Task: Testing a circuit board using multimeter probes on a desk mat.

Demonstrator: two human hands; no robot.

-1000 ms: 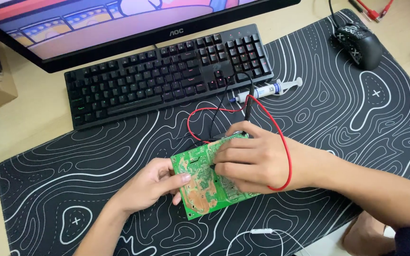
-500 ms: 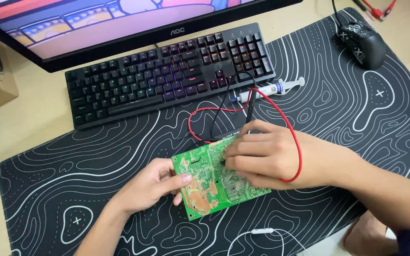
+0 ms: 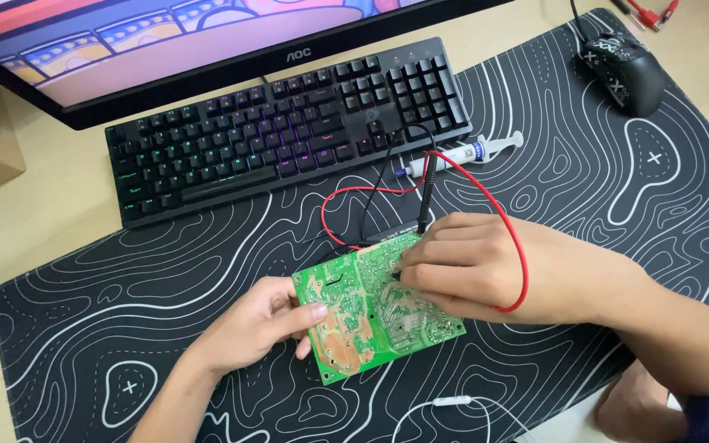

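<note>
A green circuit board lies solder side up on the black patterned desk mat. My left hand grips the board's left edge, thumb on top. My right hand rests over the board's right half and holds black test probes with their tips pressed to the board. A red lead loops over my right wrist and a black lead runs back toward the keyboard.
A black keyboard with lit keys sits behind the board, below a monitor. A syringe lies by the keyboard's right end. A black mouse sits far right. A white cable lies at the front edge.
My right hand has shifted slightly right on the board with the probes. The left hand and the board have stayed where they were.
</note>
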